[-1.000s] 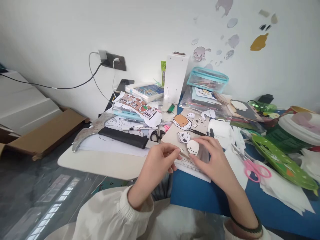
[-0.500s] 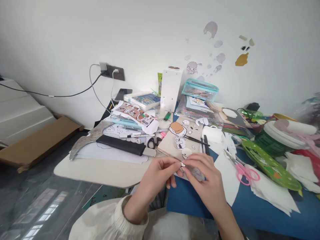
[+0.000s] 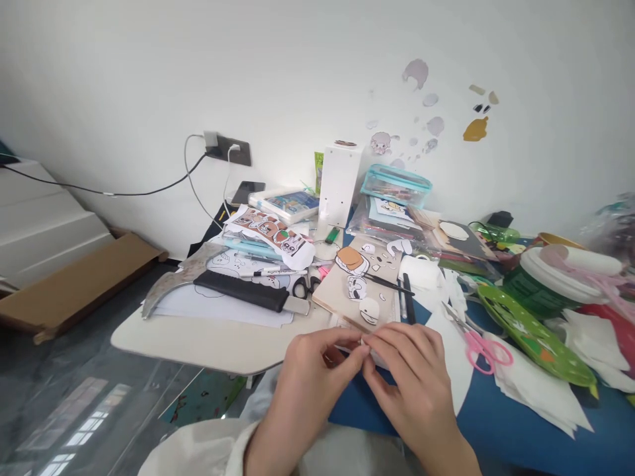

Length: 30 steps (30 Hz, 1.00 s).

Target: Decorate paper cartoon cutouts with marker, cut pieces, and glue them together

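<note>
My left hand (image 3: 317, 373) and my right hand (image 3: 414, 373) meet at the front edge of the table, fingertips pinched together. Between them is a small white paper piece (image 3: 362, 341), nearly covered by the fingers. Just beyond lies a beige board (image 3: 331, 291) bearing cut-out paper shapes. Among these are a brown and white cutout (image 3: 351, 258), a dog-like face cutout (image 3: 356, 287) and a rounded white cutout (image 3: 369, 310). Black tweezers (image 3: 384, 281) rest across the board. To the right of my right hand are pink-handled scissors (image 3: 479, 344), lying open on white paper.
A black-handled curved blade (image 3: 241, 289) lies on papers at the left. A white box-like device (image 3: 340, 185) stands at the back, with a clear blue-edged pencil case (image 3: 397, 185) beside it. On the right are a green case (image 3: 536, 334), a green tub (image 3: 530, 291) and tissues (image 3: 538, 390).
Both hands have come slightly lower and closer together, with the fingers now covering most of the white piece. The view has shifted a little.
</note>
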{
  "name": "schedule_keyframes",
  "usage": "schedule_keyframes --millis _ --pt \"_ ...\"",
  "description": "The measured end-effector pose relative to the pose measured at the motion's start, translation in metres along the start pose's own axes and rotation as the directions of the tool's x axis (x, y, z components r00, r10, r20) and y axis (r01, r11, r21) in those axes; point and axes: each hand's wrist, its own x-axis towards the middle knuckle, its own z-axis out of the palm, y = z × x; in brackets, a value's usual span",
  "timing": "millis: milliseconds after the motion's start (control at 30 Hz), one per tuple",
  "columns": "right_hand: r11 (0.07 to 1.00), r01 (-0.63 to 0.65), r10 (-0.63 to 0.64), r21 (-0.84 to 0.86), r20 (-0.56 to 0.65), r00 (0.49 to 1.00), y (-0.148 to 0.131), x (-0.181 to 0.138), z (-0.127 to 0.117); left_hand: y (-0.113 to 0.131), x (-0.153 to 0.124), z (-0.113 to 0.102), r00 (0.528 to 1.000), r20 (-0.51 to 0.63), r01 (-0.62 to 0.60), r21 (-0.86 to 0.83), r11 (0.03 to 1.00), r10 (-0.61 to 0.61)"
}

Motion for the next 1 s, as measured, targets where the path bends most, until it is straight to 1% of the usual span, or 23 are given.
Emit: schedule_keyframes --millis 67,133,233,367,467,567,633,733,833,933,1000 --pt "0.999 0.022 -0.021 -0.025 0.013 1.000 -0.002 -0.001 -0.001 0.000 0.002 -0.002 0.997 0.065 0.042 -0.081 0.996 -0.037" --pt "0.999 0.033 -0.033 -0.037 0.018 0.999 -0.004 -0.001 -0.002 -0.001 0.005 -0.007 0.985 0.152 0.111 -0.177 0.978 -0.084" --pt "0.999 0.038 -0.038 -0.024 0.019 0.999 -0.007 0.000 -0.005 -0.003 0.010 -0.015 0.956 0.261 0.196 -0.231 0.953 -0.133" --pt "0.995 0.103 -0.103 0.006 0.035 0.994 -0.009 0.001 -0.010 -0.007 0.013 -0.022 0.905 0.404 0.273 -0.310 0.911 -0.133" --pt "0.993 0.117 -0.119 0.024 0.054 0.991 -0.011 0.002 -0.012 -0.007 0.011 -0.023 0.890 0.434 0.304 -0.338 0.891 -0.140" --pt "0.995 0.093 -0.095 0.038 0.073 0.993 -0.012 0.002 -0.012 -0.007 0.009 -0.025 0.911 0.388 0.290 -0.369 0.883 -0.137" --pt "0.997 0.063 -0.067 0.043 0.079 0.995 -0.011 0.002 -0.012 -0.008 0.009 -0.030 0.933 0.334 0.266 -0.389 0.882 -0.134" --pt "0.999 0.020 -0.023 0.041 0.074 0.997 -0.007 0.000 -0.014 -0.010 0.012 -0.043 0.965 0.236 0.199 -0.384 0.902 -0.113" --pt "0.999 -0.022 0.020 0.026 0.080 0.997 -0.002 -0.003 -0.017 -0.014 0.018 -0.056 0.991 0.095 0.124 -0.365 0.923 -0.096" --pt "0.996 -0.083 0.081 0.012 0.119 0.990 0.001 -0.007 -0.022 -0.019 0.022 -0.064 0.995 -0.013 0.089 -0.351 0.932 -0.100" --pt "0.990 -0.139 0.138 0.001 0.155 0.978 0.003 -0.012 -0.026 -0.022 0.022 -0.066 0.992 -0.048 0.089 -0.359 0.929 -0.113"
